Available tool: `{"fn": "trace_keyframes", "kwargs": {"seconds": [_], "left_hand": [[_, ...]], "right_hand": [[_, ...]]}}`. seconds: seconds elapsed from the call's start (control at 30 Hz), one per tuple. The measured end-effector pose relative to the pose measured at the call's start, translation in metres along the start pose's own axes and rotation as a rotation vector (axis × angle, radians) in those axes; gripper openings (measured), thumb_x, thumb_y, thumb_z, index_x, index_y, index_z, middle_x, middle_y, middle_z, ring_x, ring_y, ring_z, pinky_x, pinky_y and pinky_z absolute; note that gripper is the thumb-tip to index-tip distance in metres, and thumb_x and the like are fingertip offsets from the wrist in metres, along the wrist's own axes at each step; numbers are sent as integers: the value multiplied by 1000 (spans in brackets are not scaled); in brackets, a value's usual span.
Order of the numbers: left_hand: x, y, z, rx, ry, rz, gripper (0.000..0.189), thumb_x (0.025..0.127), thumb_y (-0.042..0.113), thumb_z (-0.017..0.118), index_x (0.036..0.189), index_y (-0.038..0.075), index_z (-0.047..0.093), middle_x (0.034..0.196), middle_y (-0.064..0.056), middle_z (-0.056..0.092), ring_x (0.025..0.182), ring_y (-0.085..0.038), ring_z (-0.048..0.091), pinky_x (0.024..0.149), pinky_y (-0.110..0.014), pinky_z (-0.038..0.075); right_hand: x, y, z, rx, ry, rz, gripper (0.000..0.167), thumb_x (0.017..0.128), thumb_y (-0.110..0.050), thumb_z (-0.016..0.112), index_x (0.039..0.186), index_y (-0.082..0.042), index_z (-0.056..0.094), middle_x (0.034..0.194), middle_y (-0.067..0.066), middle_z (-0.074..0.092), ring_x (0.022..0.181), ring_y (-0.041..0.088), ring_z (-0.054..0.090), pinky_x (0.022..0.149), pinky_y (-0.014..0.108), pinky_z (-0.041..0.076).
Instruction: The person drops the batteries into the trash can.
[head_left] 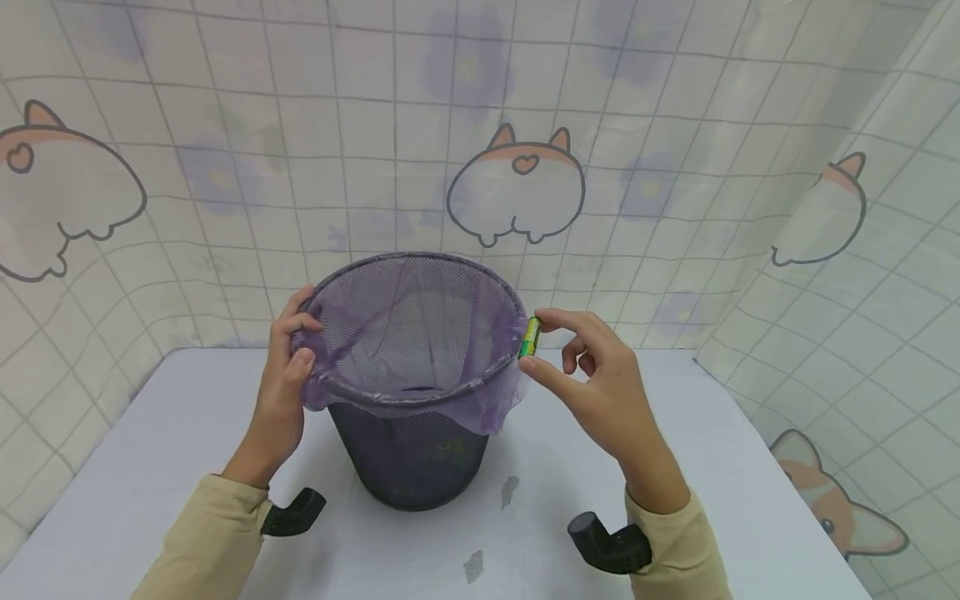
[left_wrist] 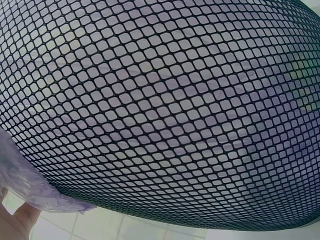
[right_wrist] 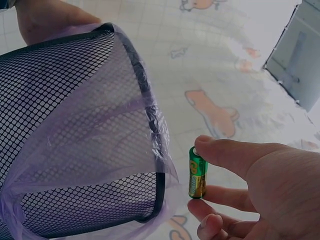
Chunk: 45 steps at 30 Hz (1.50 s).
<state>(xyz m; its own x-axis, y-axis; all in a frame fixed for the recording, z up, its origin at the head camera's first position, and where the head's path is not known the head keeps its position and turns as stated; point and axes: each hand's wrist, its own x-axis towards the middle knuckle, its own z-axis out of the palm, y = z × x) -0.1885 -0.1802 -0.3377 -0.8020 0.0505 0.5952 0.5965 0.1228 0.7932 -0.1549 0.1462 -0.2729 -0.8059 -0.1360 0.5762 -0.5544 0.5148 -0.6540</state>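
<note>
A black mesh wastebasket (head_left: 420, 467) stands tilted on the table, lined with a thin purple plastic bag (head_left: 465, 408) folded over its rim. My left hand (head_left: 281, 375) grips the rim at the left, thumb and fingers over the bag's edge. Between the thumb and a fingertip of my right hand (head_left: 600, 375) is a small green and gold battery (right_wrist: 198, 172), pinched by its two ends. It is just outside the rim's right side. In the left wrist view the mesh wall (left_wrist: 160, 110) fills most of the picture.
Faint green and yellow patches (left_wrist: 306, 85) show through the mesh low in the basket; what they are is unclear. The white table (head_left: 555, 533) bears two grey marks. Behind it hangs a grid-patterned curtain (head_left: 360, 167) with cartoon dogs.
</note>
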Motion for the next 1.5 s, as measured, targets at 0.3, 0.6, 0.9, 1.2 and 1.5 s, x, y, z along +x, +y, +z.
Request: {"fn": "trace_keyframes", "kwargs": {"seconds": [0.3,0.6,0.9,1.2,1.5], "left_hand": [[-2,0,0,-31,5,-4,33,98,24,32,119,-2,36,159,3,19,145,-22,17,111,-46,10],[1,1,0,-65,2,-6,30,98,25,35,116,2,39,159,2,20,145,-22,16,111,-44,10],[2,2,-1,-72,8,-2,36,97,26,37,116,-4,35,159,1,20,146,-23,14,112,-52,5],[-4,4,-2,-20,1,-17,34,98,27,36,115,-2,36,159,2,19,147,-24,14,112,-54,7],[0,1,-3,-29,-3,0,34,97,24,36,117,-4,35,159,2,19,148,-23,13,113,-56,6]], "right_hand": [[6,-1,4,11,-19,0,45,81,-18,77,123,-20,63,108,-1,63,70,11,43,66,25,32],[12,1,9,-3,-18,-4,44,80,-20,77,122,-19,64,107,0,64,69,12,43,66,24,32],[20,-4,15,-10,-29,-7,47,79,-19,78,123,-14,63,109,1,64,69,15,44,66,27,34],[20,-4,23,-20,-41,-2,48,78,-19,79,123,-14,63,110,1,64,69,18,46,68,28,34],[22,-1,26,-37,-43,-10,50,76,-16,81,122,-12,63,109,1,64,69,14,46,68,30,35]]}}
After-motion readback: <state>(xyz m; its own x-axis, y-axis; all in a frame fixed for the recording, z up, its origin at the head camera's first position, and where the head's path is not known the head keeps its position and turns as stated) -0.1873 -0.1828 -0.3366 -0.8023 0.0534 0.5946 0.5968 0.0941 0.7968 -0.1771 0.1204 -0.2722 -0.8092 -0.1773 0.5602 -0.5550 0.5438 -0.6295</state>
